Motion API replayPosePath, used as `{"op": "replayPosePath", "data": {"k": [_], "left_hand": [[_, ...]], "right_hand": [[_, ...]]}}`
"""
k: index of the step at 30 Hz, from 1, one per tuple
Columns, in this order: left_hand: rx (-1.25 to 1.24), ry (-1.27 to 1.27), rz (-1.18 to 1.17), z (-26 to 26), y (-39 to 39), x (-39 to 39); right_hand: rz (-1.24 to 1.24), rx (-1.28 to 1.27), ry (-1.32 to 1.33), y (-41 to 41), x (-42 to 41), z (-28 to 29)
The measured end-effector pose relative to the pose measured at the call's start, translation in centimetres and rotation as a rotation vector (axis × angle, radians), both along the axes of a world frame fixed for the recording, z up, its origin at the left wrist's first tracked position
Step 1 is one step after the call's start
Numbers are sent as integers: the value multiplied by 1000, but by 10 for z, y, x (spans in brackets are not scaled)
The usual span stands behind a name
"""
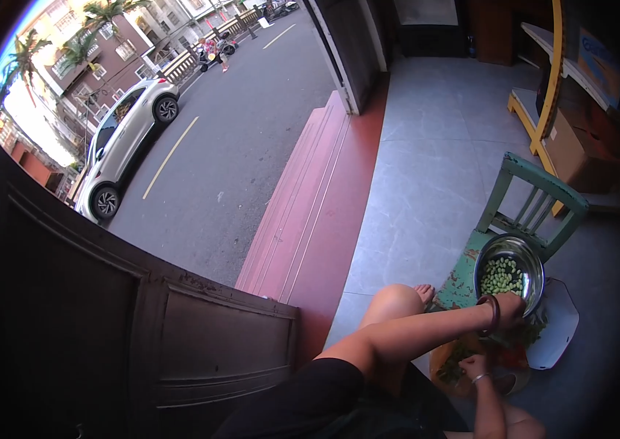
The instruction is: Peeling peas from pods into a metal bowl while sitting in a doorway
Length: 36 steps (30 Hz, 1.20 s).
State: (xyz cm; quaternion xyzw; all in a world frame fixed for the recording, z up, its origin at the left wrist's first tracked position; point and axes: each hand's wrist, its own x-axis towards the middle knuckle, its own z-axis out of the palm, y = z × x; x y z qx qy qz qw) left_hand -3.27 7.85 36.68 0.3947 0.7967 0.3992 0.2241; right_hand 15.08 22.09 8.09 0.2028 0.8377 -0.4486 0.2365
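A steel bowl (536, 274) with shelled green beans (501, 276) in it stands on a worn green wooden chair (461, 269). My left hand (509, 308), with a dark bangle at the wrist, is over the bowl's near rim, its fingers curled down. What it holds, if anything, is hidden. Lower down, my right hand (473, 366), wearing a thin bracelet, has its fingers bent at a heap of green pods or leaves (451, 362) in what looks like a plastic bag. Whether it grips one is too small to tell.
A white tray-like container (560, 329) lies beside the chair, with greenery at its edge. A yellow-framed shelf (543, 131) and a cardboard box (576, 151) stand behind. To the left are a dark wooden door (222, 340), pink steps (310, 219) and a street with a parked car (129, 131).
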Motion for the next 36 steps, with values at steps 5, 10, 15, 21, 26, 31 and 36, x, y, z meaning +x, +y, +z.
{"op": "replayPosePath", "data": {"k": [5,10,15,21,26,31,36], "left_hand": [[-141,87,-15,-8,2,4],[146,-44,-159,-2,-3,11],[372,-444,-270,7,-1,29],[384,-346,-202,6,7,20],[645,-336,17,10,14,15],[516,213,124,6,14,3],[379,358,82,8,19,10]], "right_hand": [[49,-104,159,1,-28,181],[-493,-505,529,30,-30,281],[-452,-558,628,13,-40,311],[-477,-533,620,15,-58,309],[-476,-476,660,19,-85,309],[-368,-539,662,27,-94,298],[-357,-482,665,39,-87,304]]}}
